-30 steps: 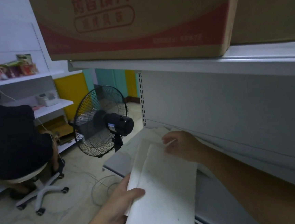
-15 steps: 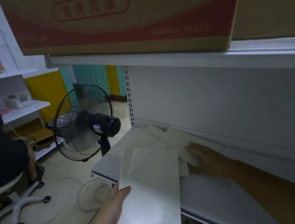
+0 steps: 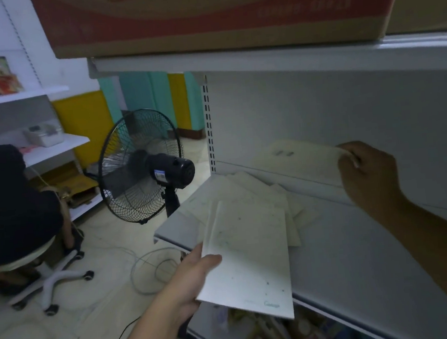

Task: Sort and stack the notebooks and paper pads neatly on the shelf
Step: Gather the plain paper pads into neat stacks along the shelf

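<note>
My left hand point(image 3: 192, 277) grips the near left edge of a small stack of pale notebooks point(image 3: 248, 251), held over the front edge of the grey shelf point(image 3: 360, 265). My right hand point(image 3: 366, 173) pinches the right end of another pale notebook point(image 3: 297, 160), lifted above the shelf and close to its back panel. A few more pale pads point(image 3: 245, 186) lie spread on the shelf at its left end, partly under the held stack.
A black standing fan point(image 3: 146, 170) stands on the floor just left of the shelf, with a cable coiled below it. A person in black sits on a swivel chair point(image 3: 51, 281) at far left. A red-and-tan carton point(image 3: 216, 10) fills the shelf above. Packets lie on the lower shelf point(image 3: 271, 330).
My right hand has picked one notebook off the shelf and raised it up and to the right. My left hand still holds the stack in about the same place.
</note>
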Motion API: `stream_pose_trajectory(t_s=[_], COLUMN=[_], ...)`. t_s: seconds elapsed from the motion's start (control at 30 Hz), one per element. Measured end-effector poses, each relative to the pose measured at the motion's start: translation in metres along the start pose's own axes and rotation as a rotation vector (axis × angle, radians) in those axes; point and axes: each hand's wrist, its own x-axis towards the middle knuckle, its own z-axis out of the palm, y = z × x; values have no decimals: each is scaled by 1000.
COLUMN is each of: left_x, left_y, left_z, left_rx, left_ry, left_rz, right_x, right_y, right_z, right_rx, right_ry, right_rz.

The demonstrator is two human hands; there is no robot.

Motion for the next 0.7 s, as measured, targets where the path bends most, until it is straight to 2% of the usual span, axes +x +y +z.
stream_pose_trajectory(t_s=[0.1, 0.2, 0.27, 0.33, 0.4, 0.47, 0.5, 0.57, 0.63, 0.7], left_x=[4, 7, 10, 12, 14, 17, 17, 14, 4, -11], left_y=[2, 2, -1, -4, -4, 0, 3, 12, 19, 23], left_z=[3, 2, -2, -5, -7, -9, -10, -9, -5, 6], left_rx=[-65, -138, -186, -216, -232, -213, -177, -47, 44, 72], left_ry=[-27, -47, -88, -131, -145, -125, -111, -103, -116, -148], left_rz=[-28, -56, -90, -119, -131, -155, -163, -107, -54, -55], right_x=[-14, -57, -90, -112, -119, -116, -114, -110, -103, -99], right_y=[-14, 11, 32, 36, 30, 27, 25, 13, 4, 2], right_z=[16, 46, 60, 60, 54, 46, 45, 40, 39, 38], right_rx=[289, 249, 191, 356, 593, 706, 689, 632, 477, 197], right_ry=[-191, -323, -362, -436, -414, -407, -439, -488, -602, -679], right_rz=[-84, -291, -340, -137, 94, 374, 482, 498, 386, 232])
